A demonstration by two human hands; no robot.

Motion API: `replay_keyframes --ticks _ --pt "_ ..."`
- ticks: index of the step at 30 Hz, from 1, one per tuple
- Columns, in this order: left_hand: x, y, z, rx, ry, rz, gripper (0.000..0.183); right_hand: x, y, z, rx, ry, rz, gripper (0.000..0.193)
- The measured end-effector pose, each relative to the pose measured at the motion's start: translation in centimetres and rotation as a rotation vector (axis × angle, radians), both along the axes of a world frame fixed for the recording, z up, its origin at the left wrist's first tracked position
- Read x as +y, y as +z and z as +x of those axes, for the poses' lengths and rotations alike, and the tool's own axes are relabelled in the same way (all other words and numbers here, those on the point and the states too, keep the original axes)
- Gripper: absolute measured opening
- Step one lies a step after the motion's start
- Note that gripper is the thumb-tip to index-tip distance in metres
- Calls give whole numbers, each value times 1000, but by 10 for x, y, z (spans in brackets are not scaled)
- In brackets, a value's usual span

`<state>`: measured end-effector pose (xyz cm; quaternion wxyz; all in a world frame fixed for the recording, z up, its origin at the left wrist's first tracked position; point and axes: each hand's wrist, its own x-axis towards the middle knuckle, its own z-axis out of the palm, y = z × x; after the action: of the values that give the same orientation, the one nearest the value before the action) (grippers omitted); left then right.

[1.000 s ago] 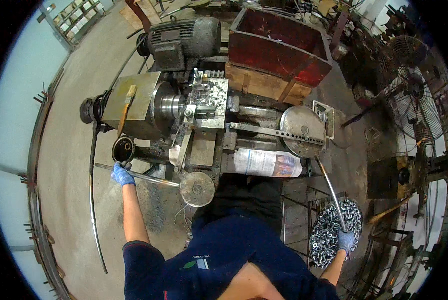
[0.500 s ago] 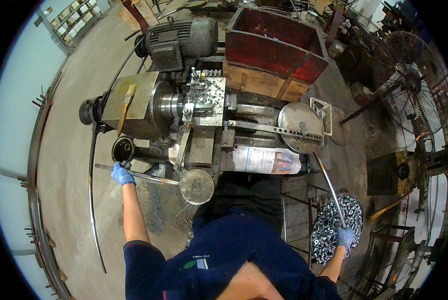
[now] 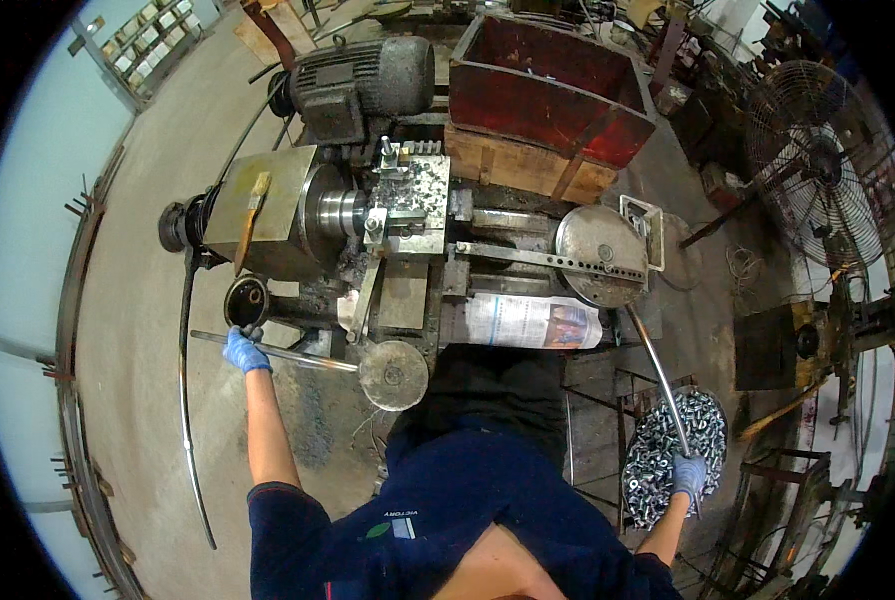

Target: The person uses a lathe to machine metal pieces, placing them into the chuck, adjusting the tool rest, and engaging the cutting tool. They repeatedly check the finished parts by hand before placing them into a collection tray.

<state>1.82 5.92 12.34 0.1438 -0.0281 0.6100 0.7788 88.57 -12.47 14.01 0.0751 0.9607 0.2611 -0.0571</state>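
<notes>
A blue glove covers my left hand [image 3: 245, 350], which is closed around a metal lever [image 3: 308, 357] running to a small round disc [image 3: 394, 376]. Just beyond those fingers is a dark round cup [image 3: 247, 302] with a ring-shaped piece inside. My right hand [image 3: 690, 475], also gloved, grips the lower end of a long steel rod [image 3: 658, 380] that slants up to a large round disc [image 3: 593, 245]. Beneath this hand lies a heap of small shiny metal parts [image 3: 658, 450]. Between the two arms stands a lathe-like machine with a bright chuck [image 3: 340, 212] and a tool block [image 3: 410, 205].
A brush [image 3: 253, 220] lies on the headstock [image 3: 268, 190]. Behind are a motor [image 3: 363, 88] and a red box [image 3: 553, 95]. Newspaper [image 3: 533, 320] covers part of the machine's near side. A large fan [image 3: 818, 165] stands at the right. A hose [image 3: 185, 400] hangs at the left.
</notes>
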Motion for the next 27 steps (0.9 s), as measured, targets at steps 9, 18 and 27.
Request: replay_keyframes --ticks 9,18,27 --pt "0 8 8 30 1 -77 15 63 40 -75 -59 212 128 56" --pt "-6 -9 -8 -5 -40 -83 16 206 36 12 -247 381 -98 33" --pt "-9 8 11 -25 -88 -140 14 371 69 -29 -331 419 -83 60"
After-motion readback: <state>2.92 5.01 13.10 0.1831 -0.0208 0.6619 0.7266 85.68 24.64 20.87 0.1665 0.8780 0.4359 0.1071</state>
